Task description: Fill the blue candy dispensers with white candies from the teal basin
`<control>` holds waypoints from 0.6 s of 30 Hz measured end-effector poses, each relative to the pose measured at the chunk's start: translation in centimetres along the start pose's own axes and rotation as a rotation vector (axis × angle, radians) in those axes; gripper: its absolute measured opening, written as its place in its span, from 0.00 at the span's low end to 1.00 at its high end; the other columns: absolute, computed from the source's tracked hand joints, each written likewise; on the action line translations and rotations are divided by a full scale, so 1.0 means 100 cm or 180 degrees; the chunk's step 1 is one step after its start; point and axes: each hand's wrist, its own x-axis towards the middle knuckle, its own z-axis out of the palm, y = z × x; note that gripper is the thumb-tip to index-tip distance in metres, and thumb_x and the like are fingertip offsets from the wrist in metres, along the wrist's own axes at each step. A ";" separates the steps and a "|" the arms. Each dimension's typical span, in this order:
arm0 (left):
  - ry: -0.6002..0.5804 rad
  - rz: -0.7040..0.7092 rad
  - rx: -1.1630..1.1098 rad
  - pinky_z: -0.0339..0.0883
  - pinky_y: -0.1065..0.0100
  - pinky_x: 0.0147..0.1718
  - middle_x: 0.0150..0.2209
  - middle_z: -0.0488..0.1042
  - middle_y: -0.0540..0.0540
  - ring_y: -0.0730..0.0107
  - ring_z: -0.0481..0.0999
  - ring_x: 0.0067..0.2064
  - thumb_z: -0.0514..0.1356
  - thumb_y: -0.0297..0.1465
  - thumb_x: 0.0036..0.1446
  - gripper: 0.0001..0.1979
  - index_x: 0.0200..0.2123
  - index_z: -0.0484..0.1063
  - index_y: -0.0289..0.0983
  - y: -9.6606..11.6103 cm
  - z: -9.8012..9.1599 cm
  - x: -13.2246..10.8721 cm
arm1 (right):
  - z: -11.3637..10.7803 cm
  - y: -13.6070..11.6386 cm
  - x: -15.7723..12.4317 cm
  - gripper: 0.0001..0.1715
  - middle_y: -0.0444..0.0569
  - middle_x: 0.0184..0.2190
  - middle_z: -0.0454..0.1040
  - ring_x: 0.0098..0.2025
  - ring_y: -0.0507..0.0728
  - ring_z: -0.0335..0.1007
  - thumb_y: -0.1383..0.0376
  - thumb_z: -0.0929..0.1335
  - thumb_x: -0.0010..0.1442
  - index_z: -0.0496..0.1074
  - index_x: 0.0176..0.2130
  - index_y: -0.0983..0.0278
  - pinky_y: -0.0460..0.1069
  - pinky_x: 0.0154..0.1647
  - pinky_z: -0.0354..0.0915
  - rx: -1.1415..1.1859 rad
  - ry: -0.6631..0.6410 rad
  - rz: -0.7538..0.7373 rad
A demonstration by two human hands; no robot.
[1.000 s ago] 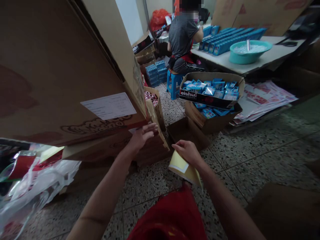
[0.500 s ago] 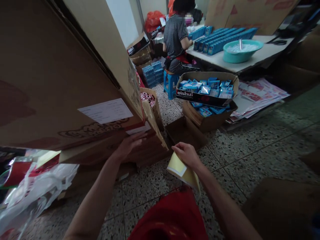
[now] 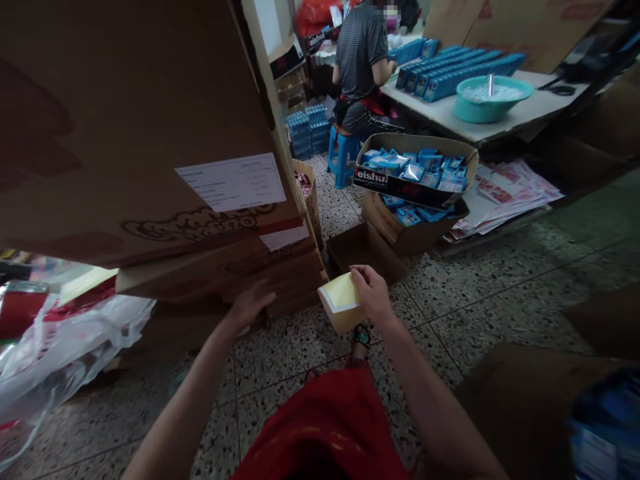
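My right hand (image 3: 374,293) grips a curled yellow sheet with a white label strip (image 3: 343,300), which looks like a sheet of stickers. My left hand (image 3: 253,303) has its fingers stretched out beside the stacked cardboard cartons; nothing is seen in it. On the large carton (image 3: 125,153) at the left is a white printed label (image 3: 237,181). A second white label (image 3: 284,236) sits on the carton just below it, above my left hand.
An open cardboard box (image 3: 365,243) lies on the floor ahead. Behind it, boxes of blue packets (image 3: 415,167) are stacked. A co-worker (image 3: 363,60) sits on a blue stool (image 3: 343,157) at a table with a turquoise basin (image 3: 487,100). A plastic bag (image 3: 85,340) is at left.
My left hand has moved down, away from the lower label. The sheet in my right hand has swung up and left. The view has shifted, showing my foot and blue packets at lower right.
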 end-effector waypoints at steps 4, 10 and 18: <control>-0.1113 0.0179 -0.1151 0.69 0.59 0.45 0.56 0.68 0.36 0.57 0.73 0.51 0.64 0.48 0.43 0.44 0.62 0.56 0.39 -0.021 0.067 -0.037 | 0.020 0.007 -0.007 0.28 0.46 0.27 0.71 0.27 0.53 0.65 0.47 0.70 0.42 0.69 0.36 0.65 0.48 0.28 0.63 0.0844 0.0135 0.0567; -0.0031 0.1451 0.0464 0.69 0.58 0.42 0.40 0.79 0.44 0.57 0.77 0.42 0.51 0.38 0.60 0.17 0.41 0.77 0.38 -0.028 0.088 -0.059 | 0.027 0.014 -0.026 0.31 0.46 0.33 0.74 0.35 0.57 0.71 0.40 0.69 0.42 0.67 0.38 0.59 0.52 0.36 0.68 0.1592 0.0465 0.0556; 0.1671 0.2791 0.1575 0.56 0.57 0.56 0.49 0.76 0.46 0.64 0.72 0.53 0.49 0.30 0.63 0.17 0.48 0.74 0.46 -0.064 0.001 -0.086 | 0.026 0.005 -0.093 0.38 0.54 0.50 0.73 0.47 0.62 0.72 0.43 0.69 0.48 0.68 0.52 0.60 0.56 0.45 0.67 0.1563 -0.2029 0.1663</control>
